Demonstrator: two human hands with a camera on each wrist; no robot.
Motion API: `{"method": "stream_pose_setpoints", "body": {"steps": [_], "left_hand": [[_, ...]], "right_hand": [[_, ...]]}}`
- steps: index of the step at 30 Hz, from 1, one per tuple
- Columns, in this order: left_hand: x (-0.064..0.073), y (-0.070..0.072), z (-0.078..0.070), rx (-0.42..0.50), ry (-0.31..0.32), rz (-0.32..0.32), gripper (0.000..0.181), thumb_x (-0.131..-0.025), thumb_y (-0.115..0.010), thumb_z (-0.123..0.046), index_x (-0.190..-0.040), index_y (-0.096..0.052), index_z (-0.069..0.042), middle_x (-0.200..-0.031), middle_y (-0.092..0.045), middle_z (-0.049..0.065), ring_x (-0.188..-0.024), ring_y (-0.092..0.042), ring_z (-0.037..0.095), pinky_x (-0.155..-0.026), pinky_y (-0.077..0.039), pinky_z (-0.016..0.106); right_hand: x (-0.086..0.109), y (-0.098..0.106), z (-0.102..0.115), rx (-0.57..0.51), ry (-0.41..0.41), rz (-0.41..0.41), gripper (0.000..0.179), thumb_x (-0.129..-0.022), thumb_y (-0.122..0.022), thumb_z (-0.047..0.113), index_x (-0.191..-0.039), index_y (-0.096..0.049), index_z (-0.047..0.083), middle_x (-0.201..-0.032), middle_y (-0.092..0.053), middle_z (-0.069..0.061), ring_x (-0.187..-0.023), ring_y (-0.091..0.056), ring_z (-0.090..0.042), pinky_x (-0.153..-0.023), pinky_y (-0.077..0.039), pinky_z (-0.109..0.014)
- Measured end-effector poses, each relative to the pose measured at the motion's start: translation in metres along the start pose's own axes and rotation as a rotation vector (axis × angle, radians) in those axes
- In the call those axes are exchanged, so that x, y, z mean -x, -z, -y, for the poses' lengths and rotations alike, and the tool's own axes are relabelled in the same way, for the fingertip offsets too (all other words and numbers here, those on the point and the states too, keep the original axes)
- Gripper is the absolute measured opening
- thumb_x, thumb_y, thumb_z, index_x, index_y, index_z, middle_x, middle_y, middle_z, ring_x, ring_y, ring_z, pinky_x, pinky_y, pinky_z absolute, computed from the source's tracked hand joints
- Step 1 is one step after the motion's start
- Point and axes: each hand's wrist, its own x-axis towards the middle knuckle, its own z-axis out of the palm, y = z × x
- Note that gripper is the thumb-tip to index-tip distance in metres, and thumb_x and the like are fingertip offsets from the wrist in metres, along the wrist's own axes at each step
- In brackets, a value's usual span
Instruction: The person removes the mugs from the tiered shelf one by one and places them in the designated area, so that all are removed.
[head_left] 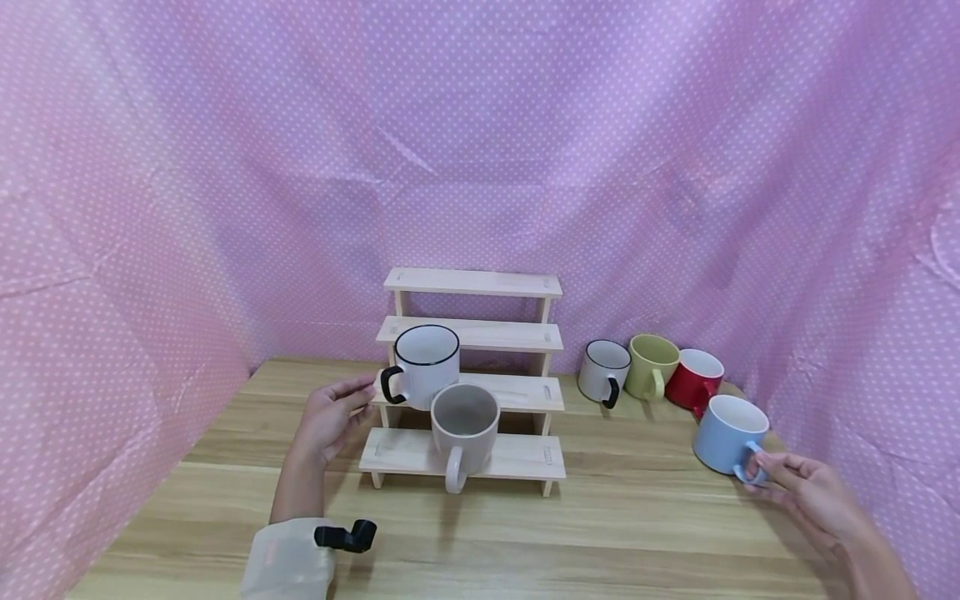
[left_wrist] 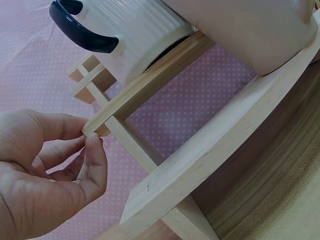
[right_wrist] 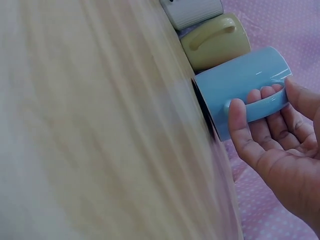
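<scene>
My left hand pinches the left end of the second-lowest board of a stepped wooden display stand; the left wrist view shows thumb and fingertips at the board's end. On that board stands a white mug with black rim and handle, close to my fingers. A beige mug sits on the lowest board, handle toward me. At the far right my right hand grips the handle of a light blue mug, fingers curled through it in the right wrist view. The blue mug is upright, at the table's right side.
Behind the blue mug are a red mug, a yellow-green mug and a white mug with a black handle. A pink dotted cloth hangs around the wooden table. The stand's upper two boards rise at the back.
</scene>
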Motion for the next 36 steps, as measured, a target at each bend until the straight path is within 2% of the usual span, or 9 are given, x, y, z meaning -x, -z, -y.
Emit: {"method": "stream_pose_setpoints", "body": {"steps": [9, 13, 20, 27, 36], "left_hand": [[0.0014, -0.0007, 0.0001, -0.010, -0.009, -0.004, 0.047, -0.100, -0.066, -0.003, -0.141, -0.050, 0.013, -0.116, -0.063, 0.003, -0.095, -0.061, 0.009, -0.083, -0.057, 0.019], [0.0012, -0.0003, 0.0001, -0.009, -0.009, -0.006, 0.046, -0.100, -0.065, -0.002, -0.141, -0.050, 0.013, -0.119, -0.062, 0.006, -0.096, -0.060, 0.010, -0.084, -0.056, 0.019], [-0.0001, -0.0002, 0.0008, -0.014, -0.012, -0.007, 0.047, -0.100, -0.065, -0.002, -0.142, -0.049, 0.013, -0.111, -0.064, -0.001, -0.093, -0.060, 0.008, -0.082, -0.056, 0.019], [-0.0002, -0.0004, 0.0005, -0.007, -0.005, -0.014, 0.048, -0.099, -0.066, -0.003, -0.141, -0.050, 0.013, -0.112, -0.064, 0.000, -0.093, -0.061, 0.008, -0.082, -0.057, 0.019], [0.0009, -0.0012, 0.0008, -0.010, -0.008, -0.023, 0.043, -0.100, -0.066, -0.003, -0.138, -0.054, 0.011, -0.114, -0.064, 0.001, -0.093, -0.060, 0.008, -0.082, -0.057, 0.020]], "right_hand": [[-0.0034, 0.0024, -0.0082, -0.083, -0.004, 0.039, 0.029, -0.109, -0.039, -0.004, -0.109, -0.066, -0.015, -0.108, -0.070, -0.009, -0.108, -0.071, -0.025, -0.094, -0.057, -0.041], [-0.0059, 0.0024, -0.0092, -0.087, 0.007, 0.041, 0.029, -0.108, -0.039, -0.005, -0.109, -0.066, -0.015, -0.107, -0.070, -0.009, -0.107, -0.071, -0.024, -0.094, -0.057, -0.040], [-0.0054, 0.0000, -0.0072, -0.085, -0.003, 0.020, 0.028, -0.108, -0.040, -0.004, -0.107, -0.067, -0.014, -0.106, -0.070, -0.008, -0.107, -0.071, -0.024, -0.094, -0.058, -0.040], [-0.0048, -0.0006, -0.0045, -0.059, -0.031, 0.002, 0.028, -0.109, -0.041, -0.003, -0.108, -0.066, -0.013, -0.106, -0.069, -0.006, -0.106, -0.071, -0.024, -0.094, -0.058, -0.040], [-0.0051, 0.0029, -0.0052, -0.121, -0.067, 0.020, 0.032, -0.109, -0.039, -0.002, -0.111, -0.070, -0.009, -0.109, -0.072, -0.007, -0.108, -0.071, -0.025, -0.095, -0.057, -0.041]]}}
